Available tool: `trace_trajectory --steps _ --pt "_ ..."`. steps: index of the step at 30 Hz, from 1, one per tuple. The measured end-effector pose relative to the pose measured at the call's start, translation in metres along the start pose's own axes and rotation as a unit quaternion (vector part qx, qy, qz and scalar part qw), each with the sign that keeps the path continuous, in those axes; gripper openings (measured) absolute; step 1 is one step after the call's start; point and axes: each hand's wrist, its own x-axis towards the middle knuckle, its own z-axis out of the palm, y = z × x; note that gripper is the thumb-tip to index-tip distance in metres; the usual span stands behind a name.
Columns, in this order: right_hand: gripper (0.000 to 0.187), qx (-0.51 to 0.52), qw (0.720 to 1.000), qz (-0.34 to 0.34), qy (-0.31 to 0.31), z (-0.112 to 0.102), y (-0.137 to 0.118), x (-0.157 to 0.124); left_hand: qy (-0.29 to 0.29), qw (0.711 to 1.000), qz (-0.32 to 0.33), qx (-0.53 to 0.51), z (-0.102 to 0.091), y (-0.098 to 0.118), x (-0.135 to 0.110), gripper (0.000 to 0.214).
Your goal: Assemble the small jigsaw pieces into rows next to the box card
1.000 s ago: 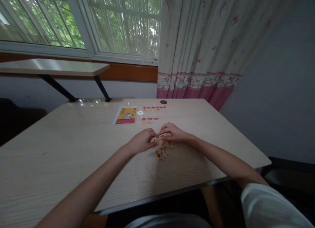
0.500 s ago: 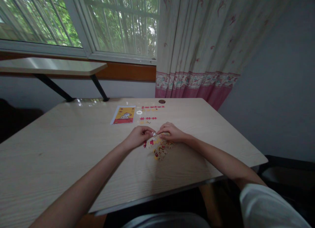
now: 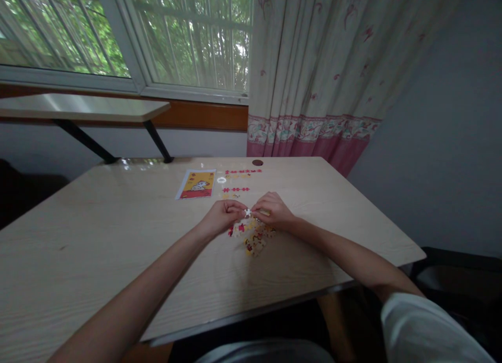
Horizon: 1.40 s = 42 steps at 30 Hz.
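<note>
A small white jigsaw puzzle piece (image 3: pixel 248 212) is pinched between the fingertips of both hands, just above the table. My left hand (image 3: pixel 224 215) closes on its left side, and my right hand (image 3: pixel 273 210) grips its right side. Right below them lies a loose pile of jigsaw pieces (image 3: pixel 255 242) in yellow, cream and red. Beyond the hands, red pieces (image 3: pixel 243 171) form a row, with yellow ones beside it. A shorter row of red pieces (image 3: pixel 236 189) lies nearer to me.
A picture sheet (image 3: pixel 197 184) with a white animal on yellow and red lies left of the rows. Close to it is a white ring-shaped thing (image 3: pixel 221 180). A raised shelf (image 3: pixel 82 108) stands at the table's back left. The table (image 3: pixel 117 232) has a cable hole (image 3: pixel 258 162) at the rear.
The white piece has turned between my fingertips and now shows more of its face. Both hands stay in nearly the same place, and the pile looks much the same.
</note>
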Motion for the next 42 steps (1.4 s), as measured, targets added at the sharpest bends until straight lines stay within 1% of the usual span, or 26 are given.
trace_trajectory --steps 3,6,9,11,15,17,18,23,26,29,34,38,42 --pt "0.019 -0.004 1.000 0.016 0.027 -0.003 0.003 0.000 0.011 0.999 0.025 0.028 -0.002 -0.001 0.002 0.031" --pt "0.019 0.008 0.992 0.077 0.103 -0.006 0.011 0.002 0.020 0.992 0.056 0.112 -0.010 -0.005 0.003 0.028" --pt "0.017 0.034 0.976 0.137 0.165 -0.008 0.019 0.003 0.005 0.973 0.088 0.214 -0.020 -0.009 0.004 0.022" --pt "0.015 0.046 0.970 0.154 0.182 -0.007 0.021 0.003 -0.011 0.962 0.103 0.251 -0.025 -0.011 0.004 0.020" --pt "0.014 0.062 0.967 0.154 0.194 -0.006 0.022 0.003 -0.031 0.957 0.113 0.267 -0.028 -0.012 0.004 0.020" --pt "0.013 0.073 0.968 0.156 0.185 -0.006 0.023 0.005 -0.035 0.955 0.113 0.270 -0.028 -0.012 0.004 0.021" --pt "0.013 0.078 0.969 0.161 0.170 -0.006 0.024 0.007 -0.036 0.955 0.113 0.273 -0.027 -0.012 0.004 0.021" --pt "0.014 0.073 0.977 0.196 0.041 -0.002 0.039 0.022 -0.044 0.947 0.119 0.294 -0.027 -0.012 0.004 0.022" --pt "0.014 0.052 0.975 0.216 0.000 0.006 0.048 0.032 -0.047 0.943 0.120 0.307 -0.026 -0.011 0.003 0.023" --pt "0.014 0.039 0.972 0.230 -0.025 0.016 0.053 0.039 -0.046 0.942 0.119 0.312 -0.026 -0.011 0.003 0.024" --pt "0.016 0.013 0.971 0.233 -0.051 0.028 0.055 0.044 -0.049 0.937 0.114 0.327 -0.026 -0.011 0.003 0.026" --pt "0.017 -0.006 0.972 0.228 -0.061 0.029 0.056 0.045 -0.052 0.931 0.114 0.342 -0.026 -0.010 0.004 0.027" --pt "0.015 -0.005 0.974 0.217 -0.061 0.024 0.054 0.042 -0.053 0.932 0.114 0.340 -0.027 -0.011 0.004 0.027"
